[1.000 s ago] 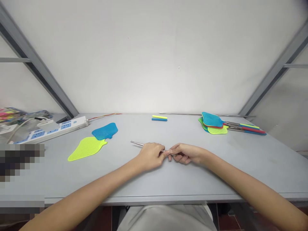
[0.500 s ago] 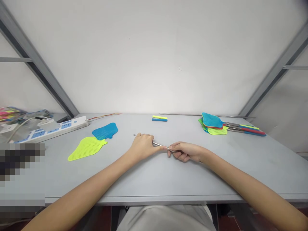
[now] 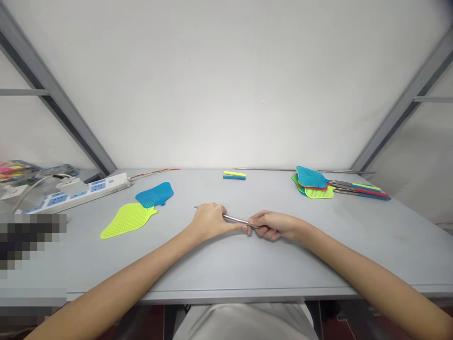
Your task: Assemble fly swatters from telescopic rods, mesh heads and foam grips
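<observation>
A thin metal rod point(image 3: 235, 219) runs across both hands, just above the front middle of the desk. My left hand point(image 3: 209, 222) is closed around its left part, and a short end sticks out past the fingers. My right hand point(image 3: 271, 225) pinches the right end, which the fingers partly hide. To the left lie a blue fly swatter head point(image 3: 155, 194) and a yellow-green fly swatter head point(image 3: 128, 220), their edges overlapping. Behind the hands, a yellow sleeve point(image 3: 234, 174) and a blue sleeve point(image 3: 234, 177) rest side by side.
On the right, several fly swatters point(image 3: 312, 178) are stacked, handles pointing right. A long thin metal rod point(image 3: 265, 169) lies along the wall. At the left stands a white power strip point(image 3: 102, 188) with plugs and cables. The grey desk point(image 3: 226, 274) ends at its front edge.
My left thumb has shifted down, off the rod, and more of the rod shows between the hands. Both hands sit slightly lower in view. The things on the desk have not moved.
</observation>
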`<action>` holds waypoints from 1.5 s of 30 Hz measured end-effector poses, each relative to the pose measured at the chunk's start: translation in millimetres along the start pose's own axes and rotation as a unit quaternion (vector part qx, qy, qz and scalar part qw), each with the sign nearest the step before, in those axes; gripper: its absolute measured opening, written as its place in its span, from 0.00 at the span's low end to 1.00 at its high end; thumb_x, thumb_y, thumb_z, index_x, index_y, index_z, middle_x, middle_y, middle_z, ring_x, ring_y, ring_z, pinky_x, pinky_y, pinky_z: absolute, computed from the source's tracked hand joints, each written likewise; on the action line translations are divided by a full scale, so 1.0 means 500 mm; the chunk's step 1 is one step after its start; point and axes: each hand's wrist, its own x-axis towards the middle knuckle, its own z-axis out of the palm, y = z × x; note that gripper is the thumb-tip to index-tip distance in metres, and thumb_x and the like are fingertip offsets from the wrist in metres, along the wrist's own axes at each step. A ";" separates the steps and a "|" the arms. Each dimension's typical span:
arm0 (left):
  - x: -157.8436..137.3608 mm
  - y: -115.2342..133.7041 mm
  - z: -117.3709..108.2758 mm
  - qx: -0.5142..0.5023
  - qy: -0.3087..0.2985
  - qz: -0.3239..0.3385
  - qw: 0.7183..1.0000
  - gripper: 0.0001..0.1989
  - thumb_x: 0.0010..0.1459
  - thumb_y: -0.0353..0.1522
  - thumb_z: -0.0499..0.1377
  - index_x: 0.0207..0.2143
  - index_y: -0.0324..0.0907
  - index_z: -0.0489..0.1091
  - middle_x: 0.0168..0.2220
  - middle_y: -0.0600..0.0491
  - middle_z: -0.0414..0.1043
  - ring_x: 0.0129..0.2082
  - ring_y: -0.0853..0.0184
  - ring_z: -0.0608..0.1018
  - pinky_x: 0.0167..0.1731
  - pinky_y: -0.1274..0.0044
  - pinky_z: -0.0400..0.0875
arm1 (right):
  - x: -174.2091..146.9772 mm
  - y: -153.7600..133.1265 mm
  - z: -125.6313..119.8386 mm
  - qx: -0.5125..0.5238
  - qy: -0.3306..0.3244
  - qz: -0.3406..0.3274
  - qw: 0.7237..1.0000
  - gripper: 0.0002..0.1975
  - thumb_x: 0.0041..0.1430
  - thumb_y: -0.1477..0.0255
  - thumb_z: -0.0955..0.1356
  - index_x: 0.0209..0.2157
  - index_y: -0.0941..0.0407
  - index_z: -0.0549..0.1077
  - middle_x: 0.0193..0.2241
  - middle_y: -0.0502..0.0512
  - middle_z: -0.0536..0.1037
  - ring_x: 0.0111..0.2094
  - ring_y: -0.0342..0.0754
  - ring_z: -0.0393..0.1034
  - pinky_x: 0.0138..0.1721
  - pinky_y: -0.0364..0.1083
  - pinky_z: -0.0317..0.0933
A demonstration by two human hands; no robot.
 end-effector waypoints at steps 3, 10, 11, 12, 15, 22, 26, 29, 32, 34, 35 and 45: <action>-0.002 0.005 0.001 0.003 0.001 -0.018 1.000 0.34 0.32 0.61 0.41 0.13 0.40 0.63 0.14 0.50 0.65 0.18 0.65 0.68 0.21 0.77 0.53 | -0.002 -0.002 0.005 -0.007 0.010 0.001 1.000 0.13 0.53 0.64 0.59 0.28 0.60 0.65 0.15 0.42 0.46 0.13 0.32 0.36 0.11 0.35 0.32; -0.005 0.013 0.007 0.013 0.010 -0.039 0.999 0.33 0.34 0.60 0.42 0.14 0.40 0.65 0.16 0.49 0.67 0.19 0.65 0.69 0.21 0.77 0.54 | -0.004 -0.007 0.017 -0.015 0.026 0.000 1.000 0.14 0.53 0.64 0.59 0.27 0.61 0.65 0.14 0.42 0.46 0.13 0.32 0.36 0.11 0.35 0.32; -0.006 0.013 0.008 0.011 0.013 -0.040 0.999 0.33 0.35 0.60 0.42 0.14 0.40 0.65 0.16 0.49 0.66 0.19 0.65 0.69 0.21 0.77 0.54 | -0.004 -0.006 0.016 -0.016 0.026 0.001 1.000 0.14 0.53 0.64 0.59 0.27 0.61 0.65 0.14 0.42 0.46 0.13 0.32 0.36 0.11 0.35 0.32; -0.007 0.014 0.008 0.008 0.016 -0.041 0.999 0.32 0.36 0.59 0.42 0.13 0.40 0.65 0.15 0.49 0.66 0.18 0.65 0.69 0.21 0.77 0.54 | -0.004 -0.006 0.014 -0.017 0.024 0.000 1.000 0.14 0.53 0.64 0.60 0.28 0.61 0.65 0.15 0.42 0.46 0.13 0.32 0.36 0.11 0.35 0.32; -0.010 0.015 0.009 -0.002 0.020 -0.043 0.999 0.31 0.38 0.58 0.42 0.13 0.41 0.65 0.15 0.50 0.66 0.18 0.65 0.68 0.20 0.77 0.53 | -0.001 -0.002 0.008 -0.019 0.016 -0.002 1.000 0.14 0.53 0.64 0.60 0.28 0.61 0.66 0.15 0.42 0.47 0.13 0.32 0.36 0.11 0.35 0.33; -0.014 0.016 0.008 -0.009 0.013 -0.038 0.999 0.31 0.40 0.58 0.41 0.13 0.41 0.65 0.15 0.50 0.66 0.17 0.65 0.68 0.19 0.78 0.52 | 0.003 0.003 0.002 -0.020 0.012 -0.005 1.000 0.14 0.53 0.64 0.60 0.28 0.62 0.66 0.14 0.42 0.46 0.13 0.32 0.37 0.10 0.35 0.33; -0.014 0.015 0.010 -0.012 0.008 -0.037 0.999 0.31 0.40 0.58 0.41 0.13 0.41 0.65 0.15 0.49 0.66 0.17 0.65 0.68 0.19 0.77 0.51 | 0.002 0.000 0.002 -0.022 0.014 -0.001 1.000 0.14 0.52 0.65 0.60 0.28 0.62 0.66 0.14 0.42 0.47 0.12 0.32 0.37 0.10 0.35 0.33; -0.016 0.019 0.010 -0.015 0.003 -0.039 0.999 0.32 0.40 0.58 0.40 0.13 0.41 0.65 0.14 0.49 0.66 0.17 0.65 0.68 0.19 0.77 0.51 | 0.001 -0.003 0.002 -0.026 0.015 0.005 1.000 0.13 0.52 0.65 0.60 0.28 0.62 0.66 0.14 0.41 0.48 0.12 0.32 0.37 0.10 0.35 0.33; -0.017 0.025 0.009 -0.014 0.002 -0.041 0.999 0.31 0.41 0.57 0.40 0.13 0.41 0.64 0.15 0.50 0.66 0.17 0.65 0.68 0.19 0.78 0.51 | 0.000 -0.004 0.000 -0.029 0.014 0.010 0.999 0.13 0.52 0.66 0.60 0.27 0.62 0.66 0.14 0.41 0.48 0.12 0.32 0.37 0.10 0.35 0.33; -0.019 0.028 0.009 -0.011 0.006 -0.041 0.999 0.31 0.41 0.57 0.40 0.12 0.41 0.64 0.14 0.50 0.66 0.17 0.66 0.68 0.18 0.78 0.50 | 0.000 -0.003 -0.001 -0.029 0.012 0.011 0.999 0.13 0.52 0.66 0.60 0.27 0.62 0.66 0.14 0.41 0.48 0.12 0.32 0.37 0.10 0.35 0.33; -0.019 0.029 0.008 -0.010 0.008 -0.039 0.999 0.31 0.42 0.57 0.40 0.12 0.41 0.63 0.14 0.50 0.65 0.17 0.66 0.68 0.18 0.78 0.50 | 0.001 -0.003 -0.001 -0.029 0.010 0.011 0.999 0.13 0.52 0.66 0.60 0.28 0.62 0.66 0.14 0.42 0.48 0.12 0.32 0.37 0.10 0.35 0.33; -0.019 0.029 0.009 -0.023 -0.004 -0.009 1.000 0.31 0.45 0.55 0.39 0.13 0.41 0.65 0.16 0.50 0.66 0.19 0.65 0.69 0.20 0.78 0.51 | 0.001 -0.002 0.003 -0.032 0.013 0.013 0.999 0.13 0.52 0.65 0.60 0.27 0.62 0.66 0.14 0.42 0.48 0.12 0.32 0.37 0.10 0.35 0.33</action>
